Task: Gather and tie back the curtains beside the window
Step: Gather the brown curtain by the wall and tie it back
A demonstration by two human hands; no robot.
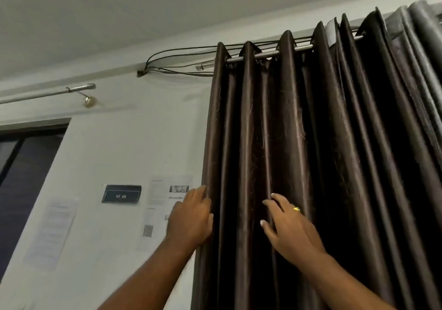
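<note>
A dark brown satin curtain (pixel 311 154) hangs in deep folds from eyelets on a metal rod (pixel 267 55), filling the right half of the view. My left hand (pixel 190 218) lies against the curtain's left edge, fingers curled around that outer fold. My right hand (pixel 287 228), with a yellow ring, rests flat on a fold a little further right, fingers spread and touching the fabric without clasping it. The window behind the curtain is hidden. No tie-back is in view.
A white wall (pixel 124 147) to the left carries a small dark digital display (pixel 121 194) and several taped paper sheets (pixel 162 197). Black cables (pixel 181 51) run along the wall top. A second bare rod (pixel 47 93) hangs above a dark window (pixel 21 166) at far left.
</note>
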